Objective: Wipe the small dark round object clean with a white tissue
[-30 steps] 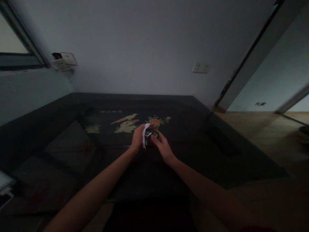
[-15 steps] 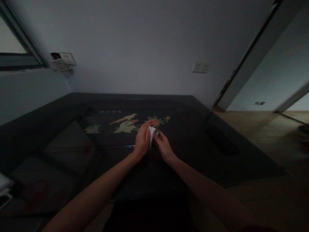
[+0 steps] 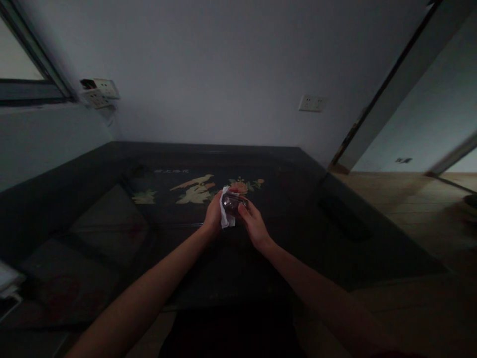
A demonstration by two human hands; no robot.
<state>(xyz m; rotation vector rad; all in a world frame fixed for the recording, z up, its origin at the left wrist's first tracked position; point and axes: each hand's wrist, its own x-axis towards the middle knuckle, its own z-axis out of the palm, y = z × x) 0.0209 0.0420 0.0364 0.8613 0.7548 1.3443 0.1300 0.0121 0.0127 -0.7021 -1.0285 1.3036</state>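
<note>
Both hands meet above the middle of a dark lacquered table (image 3: pixel 112 209) with a bird-and-flower inlay (image 3: pixel 194 189). My left hand (image 3: pixel 213 215) is closed on a crumpled white cloth (image 3: pixel 224 213) and presses it against a small dark shiny object (image 3: pixel 234 204). My right hand (image 3: pixel 253 223) grips that object from the right with its fingers curled round it. The room is dim and I cannot make out what the object is.
A flat dark object (image 3: pixel 345 216) lies on the table's right side. Wall sockets (image 3: pixel 311 103) sit on the back wall and more sockets (image 3: pixel 99 92) at the left corner. A doorway and wooden floor (image 3: pixel 410 199) lie to the right. White things (image 3: pixel 7 283) sit at the far left.
The white cloth, folded flat between my hands half a second ago, now hangs looser on the left of the shiny object. Both hands stay in the same spot over the table.
</note>
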